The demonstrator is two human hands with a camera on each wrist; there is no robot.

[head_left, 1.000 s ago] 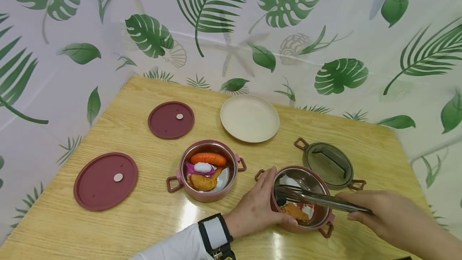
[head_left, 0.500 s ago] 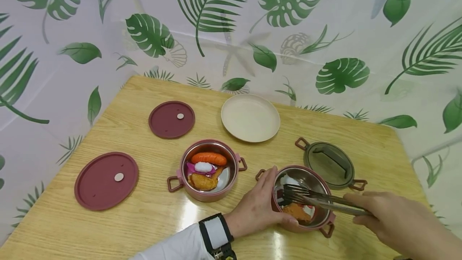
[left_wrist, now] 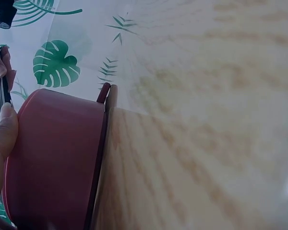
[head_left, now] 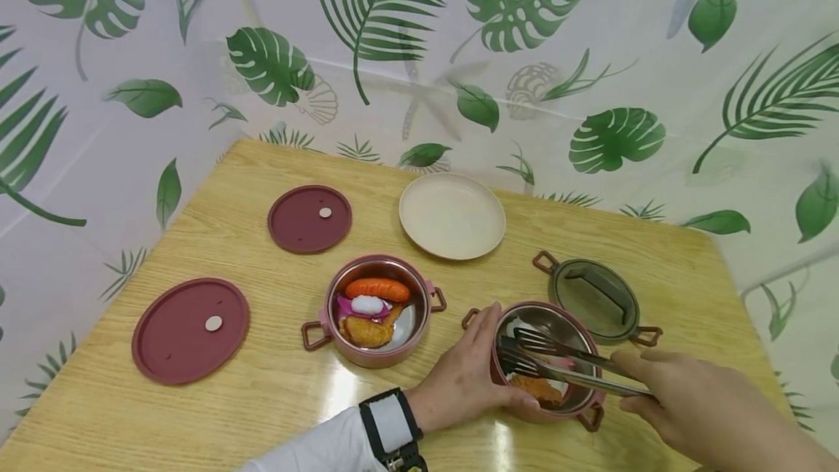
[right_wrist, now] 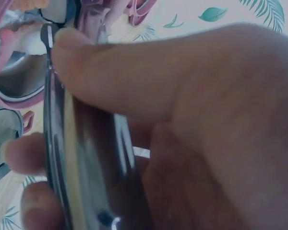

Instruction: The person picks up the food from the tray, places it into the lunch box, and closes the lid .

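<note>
My left hand [head_left: 462, 381] grips the side of a pink pot [head_left: 557, 320], fingers on its left wall and thumb at the front. The pot's outer wall [left_wrist: 57, 158] fills much of the left wrist view. My right hand [head_left: 714, 403] holds metal tongs [head_left: 593, 383], whose dark tined ends are spread inside the pot. A fried chicken piece [head_left: 537, 387] lies at the pot's front, with white and pinkish-red food pieces beside it, partly hidden by the tongs. In the right wrist view the thumb presses along the tongs' arm [right_wrist: 57, 143].
A second pink pot [head_left: 373, 360] holds a sausage [head_left: 378, 288], a chicken drumstick [head_left: 367, 330] and a white-and-purple piece [head_left: 367, 305]. Two maroon lids [head_left: 190, 330] lie at left, a cream plate [head_left: 452, 213] at the back. A translucent lid [head_left: 596, 312] sits behind the gripped pot.
The tongs' ends, close together a second ago, shifted right in the pot, then moved back left and now stand wider apart. The left hand and the pot have stayed put.
</note>
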